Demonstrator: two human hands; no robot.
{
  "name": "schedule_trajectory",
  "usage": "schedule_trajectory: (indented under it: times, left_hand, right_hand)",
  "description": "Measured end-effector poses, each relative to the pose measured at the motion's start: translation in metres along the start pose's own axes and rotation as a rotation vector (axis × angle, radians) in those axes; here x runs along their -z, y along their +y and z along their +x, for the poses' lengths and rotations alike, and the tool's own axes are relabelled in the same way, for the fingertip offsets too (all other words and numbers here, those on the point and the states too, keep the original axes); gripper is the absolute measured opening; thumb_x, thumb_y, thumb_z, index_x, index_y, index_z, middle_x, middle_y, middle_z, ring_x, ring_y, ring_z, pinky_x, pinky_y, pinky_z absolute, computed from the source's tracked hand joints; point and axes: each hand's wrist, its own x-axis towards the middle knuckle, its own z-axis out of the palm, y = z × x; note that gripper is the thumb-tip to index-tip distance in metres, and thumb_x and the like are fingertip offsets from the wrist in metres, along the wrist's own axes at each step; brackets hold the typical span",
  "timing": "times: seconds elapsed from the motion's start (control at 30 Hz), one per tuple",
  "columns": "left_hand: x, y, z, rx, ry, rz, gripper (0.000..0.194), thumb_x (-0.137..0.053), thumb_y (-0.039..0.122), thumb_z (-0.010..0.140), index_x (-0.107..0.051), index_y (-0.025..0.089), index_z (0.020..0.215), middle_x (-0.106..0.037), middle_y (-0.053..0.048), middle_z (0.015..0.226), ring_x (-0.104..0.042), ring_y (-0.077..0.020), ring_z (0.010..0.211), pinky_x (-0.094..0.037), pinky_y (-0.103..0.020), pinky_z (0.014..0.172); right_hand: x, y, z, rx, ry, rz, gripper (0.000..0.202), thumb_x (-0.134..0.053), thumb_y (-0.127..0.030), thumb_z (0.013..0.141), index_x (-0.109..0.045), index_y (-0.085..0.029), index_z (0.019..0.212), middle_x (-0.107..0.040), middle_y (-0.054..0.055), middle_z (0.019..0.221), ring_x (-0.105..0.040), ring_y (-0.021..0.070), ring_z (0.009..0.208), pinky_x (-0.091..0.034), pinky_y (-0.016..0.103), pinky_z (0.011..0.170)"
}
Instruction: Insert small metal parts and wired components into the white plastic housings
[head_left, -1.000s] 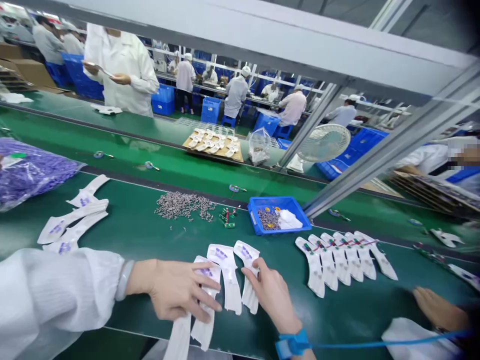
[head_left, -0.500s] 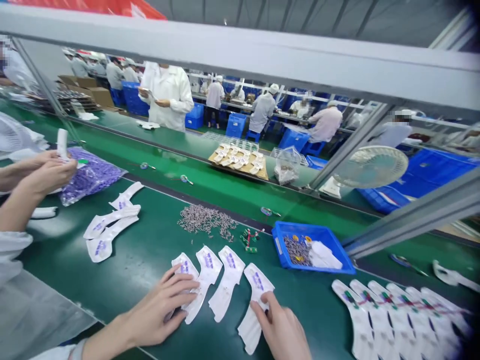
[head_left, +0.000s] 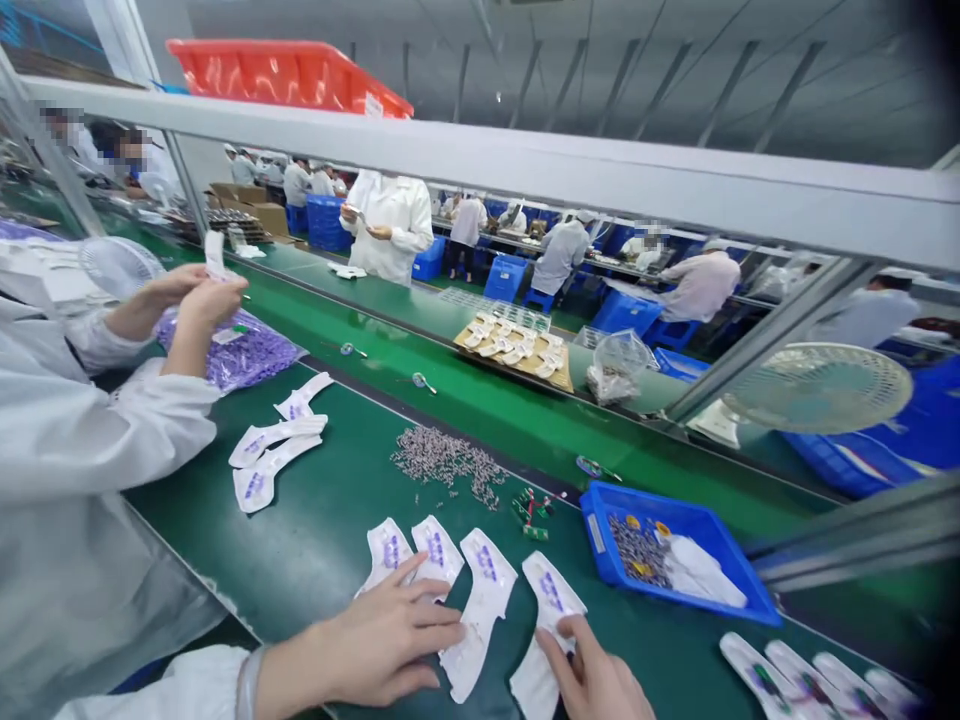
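Several white curved plastic parts with purple marks lie in a row on the green table in front of me. My left hand (head_left: 386,635) rests over the two leftmost parts, fingers spread, its fingertips reaching the edge of the third white part (head_left: 480,610). My right hand (head_left: 600,675) has its thumb and index finger on the sides of the rightmost white part (head_left: 551,590), which lies on the table. Beyond the row are a pile of small metal pieces (head_left: 446,460) and some small green boards with red wires (head_left: 534,512).
A blue tray (head_left: 765,602) with small pieces and a white bag stands at the right. More white parts (head_left: 757,675) lie at lower right. At left, a co-worker's hands (head_left: 210,295) hold a white piece above a purple bag (head_left: 262,350). Three white parts (head_left: 281,445) lie nearby.
The view has swung left and up, so the table contents appear lower and further right. My left hand has moved across the row toward the third part. The co-worker's body shows more.
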Motion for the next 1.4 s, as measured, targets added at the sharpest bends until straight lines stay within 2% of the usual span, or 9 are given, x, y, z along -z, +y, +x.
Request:
schedule_trajectory:
  times: [0.23, 0.33, 0.43, 0.6, 0.73, 0.93, 1.1, 1.23, 1.4]
  left_hand:
    - [-0.003, 0.003, -0.013, -0.056, 0.087, -0.035, 0.024, -0.056, 0.026, 0.094, -0.064, 0.027, 0.117, -0.072, -0.003, 0.114, -0.060, -0.0244, 0.118, -0.023, -0.050, 0.121]
    - [-0.009, 0.000, -0.009, -0.054, 0.173, -0.003, 0.020, -0.053, 0.021, 0.095, -0.064, 0.024, 0.112, -0.071, -0.005, 0.110, -0.061, -0.0236, 0.113, -0.028, -0.050, 0.119]
    - [-0.009, -0.009, -0.004, -0.013, 0.303, -0.008, 0.020, -0.047, 0.018, 0.098, -0.064, 0.021, 0.108, -0.069, -0.007, 0.106, -0.062, -0.0219, 0.102, -0.043, -0.045, 0.105]
    - [0.010, -0.052, 0.004, 0.290, 0.496, -0.043, 0.021, -0.040, 0.014, 0.099, -0.061, 0.018, 0.100, -0.063, -0.007, 0.100, -0.061, -0.0184, 0.093, -0.053, -0.032, 0.081]
    - [0.019, -0.094, 0.017, 0.361, 0.407, 0.100, 0.024, -0.043, 0.006, 0.093, -0.062, 0.017, 0.103, -0.063, -0.006, 0.101, -0.063, -0.0180, 0.094, -0.053, -0.031, 0.083]
    - [0.022, -0.117, 0.035, 0.316, 0.239, 0.198, 0.021, -0.046, 0.008, 0.092, -0.064, 0.017, 0.085, -0.060, -0.005, 0.086, -0.061, -0.0196, 0.085, -0.052, -0.030, 0.076]
    - [0.021, -0.117, 0.033, 0.318, 0.168, 0.267, 0.020, -0.043, 0.011, 0.094, -0.059, 0.015, 0.083, -0.057, -0.008, 0.086, -0.057, -0.0235, 0.085, -0.050, -0.036, 0.078]
    - [0.021, -0.119, 0.027, 0.316, 0.118, 0.298, 0.027, -0.034, 0.007, 0.094, -0.060, 0.015, 0.093, -0.056, -0.009, 0.089, -0.057, -0.0240, 0.087, -0.051, -0.035, 0.078]
    - [0.033, -0.095, 0.026, 0.325, 0.241, 0.136, 0.027, -0.035, 0.031, 0.102, -0.059, 0.019, 0.107, -0.057, -0.007, 0.102, -0.060, -0.0216, 0.089, -0.051, -0.034, 0.080]
  right_hand:
    - [0.016, -0.035, 0.011, 0.185, 0.089, -0.158, 0.025, -0.043, -0.038, 0.098, -0.061, -0.023, 0.090, -0.066, 0.003, 0.068, -0.065, 0.0214, 0.061, -0.037, 0.027, 0.052]
    - [0.025, -0.067, 0.039, 0.422, 0.113, -0.109, 0.024, -0.042, -0.024, 0.100, -0.063, -0.021, 0.090, -0.068, 0.004, 0.087, -0.067, 0.0184, 0.076, -0.044, 0.026, 0.065]
    - [0.024, -0.108, 0.077, 0.586, 0.015, -0.154, 0.023, -0.044, -0.014, 0.098, -0.066, -0.020, 0.098, -0.065, 0.005, 0.096, -0.066, 0.0162, 0.083, -0.046, 0.024, 0.073]
    - [0.001, -0.151, 0.123, 0.674, -0.158, -0.381, 0.023, -0.044, -0.013, 0.096, -0.066, -0.017, 0.101, -0.063, 0.008, 0.103, -0.067, 0.0183, 0.088, -0.047, 0.026, 0.073]
    - [-0.009, -0.158, 0.132, 0.672, -0.171, -0.401, 0.023, -0.043, -0.011, 0.093, -0.065, -0.014, 0.099, -0.064, 0.011, 0.102, -0.067, 0.0206, 0.085, -0.047, 0.028, 0.071]
    - [0.017, -0.129, 0.118, 0.601, -0.143, -0.232, 0.019, -0.047, -0.008, 0.082, -0.063, -0.016, 0.089, -0.066, 0.005, 0.087, -0.063, 0.0174, 0.080, -0.045, 0.026, 0.071]
    - [0.038, -0.055, 0.062, 0.233, -0.112, 0.499, 0.007, -0.055, -0.018, 0.079, -0.061, -0.017, 0.075, -0.059, -0.002, 0.065, -0.055, 0.0113, 0.058, -0.042, 0.022, 0.056]
    - [0.033, -0.013, 0.011, -0.067, -0.185, 0.878, 0.017, -0.072, -0.032, 0.074, -0.067, -0.016, 0.075, -0.059, -0.002, 0.055, -0.051, 0.0095, 0.046, -0.038, 0.021, 0.045]
    - [0.021, -0.001, -0.017, -0.180, -0.223, 1.118, 0.023, -0.080, -0.034, 0.068, -0.067, -0.015, 0.071, -0.069, 0.004, 0.063, -0.054, 0.0087, 0.044, -0.035, 0.018, 0.038]
